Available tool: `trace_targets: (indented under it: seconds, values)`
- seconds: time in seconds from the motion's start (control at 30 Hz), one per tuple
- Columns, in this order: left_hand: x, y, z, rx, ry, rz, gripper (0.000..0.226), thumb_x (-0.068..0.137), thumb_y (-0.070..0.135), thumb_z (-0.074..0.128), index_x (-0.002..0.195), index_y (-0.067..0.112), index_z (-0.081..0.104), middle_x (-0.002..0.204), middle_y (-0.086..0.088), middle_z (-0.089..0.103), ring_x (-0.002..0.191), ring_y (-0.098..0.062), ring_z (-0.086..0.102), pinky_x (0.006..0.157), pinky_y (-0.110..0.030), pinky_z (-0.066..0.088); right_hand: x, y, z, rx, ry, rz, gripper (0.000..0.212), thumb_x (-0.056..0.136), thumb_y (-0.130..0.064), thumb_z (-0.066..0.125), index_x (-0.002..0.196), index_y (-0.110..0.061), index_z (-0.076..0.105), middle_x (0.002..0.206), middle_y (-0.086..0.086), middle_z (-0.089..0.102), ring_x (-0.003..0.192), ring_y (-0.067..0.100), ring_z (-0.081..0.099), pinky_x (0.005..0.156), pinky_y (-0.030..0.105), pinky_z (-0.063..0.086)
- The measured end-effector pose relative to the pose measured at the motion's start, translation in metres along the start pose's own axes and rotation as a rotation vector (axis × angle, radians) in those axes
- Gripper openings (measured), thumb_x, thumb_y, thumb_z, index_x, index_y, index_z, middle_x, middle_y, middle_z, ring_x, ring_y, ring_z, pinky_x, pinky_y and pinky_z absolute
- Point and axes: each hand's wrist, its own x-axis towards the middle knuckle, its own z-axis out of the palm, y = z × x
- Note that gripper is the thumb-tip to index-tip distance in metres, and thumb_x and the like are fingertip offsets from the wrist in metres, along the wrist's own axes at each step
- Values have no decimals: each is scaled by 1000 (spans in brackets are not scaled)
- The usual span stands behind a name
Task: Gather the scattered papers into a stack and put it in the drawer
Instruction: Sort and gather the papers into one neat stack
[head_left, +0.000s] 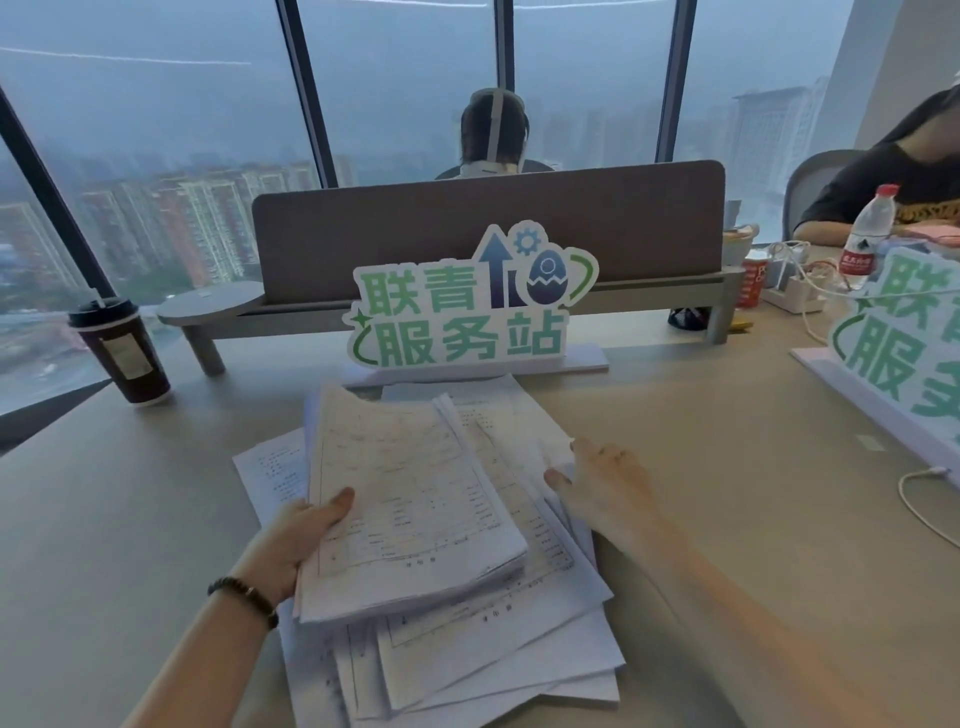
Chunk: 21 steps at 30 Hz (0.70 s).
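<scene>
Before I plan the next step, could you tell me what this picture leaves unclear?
- Drawer: nowhere in the head view.
- Print on the gathered stack: too small and blurred.
- Right hand fingertips: whether they pinch the loose sheets is unclear.
- Left hand fingers: hidden under the stack.

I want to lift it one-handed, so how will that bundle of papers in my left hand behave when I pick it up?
The bundle will probably sag at its unheld right side, since the left hand grips only one edge. Its sheets look unbound and uneven, so some may slide out. It looks thick, so likely fairly heavy for paper.
</scene>
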Motion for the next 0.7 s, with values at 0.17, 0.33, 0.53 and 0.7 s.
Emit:
trace_targets:
  seconds: [0.17,0.33,0.53,0.7]
  values:
    - [7,-3,16,60,24,45,29,93,23,68,108,-2,68,100,-21,75,90,-39,73,84,-52,59,7,9,-12,280,-37,40,65,85,-42,72,137,-14,46,134,11,53,124,29,47,92,35,42]
    - [12,0,37,76,12,66,23,93,24,68,99,2,70,97,-19,76,86,-36,73,78,-45,60,1,16,-12,58,36,56,62,82,-51,71,130,-17,52,129,8,53,118,29,50,86,38,42]
    - [17,2,45,70,8,65,24,93,24,68,102,2,69,99,-19,75,90,-37,72,84,-50,59,-7,11,-1,-274,138,35,48,92,-61,52,110,-19,67,120,8,49,110,32,42,85,42,31]
    - [17,1,43,58,2,66,27,93,23,68,106,0,69,100,-19,75,91,-37,73,85,-51,59,0,4,-1,130,-11,-4,32,87,-46,66,97,-17,58,106,8,59,102,31,60,62,30,43]
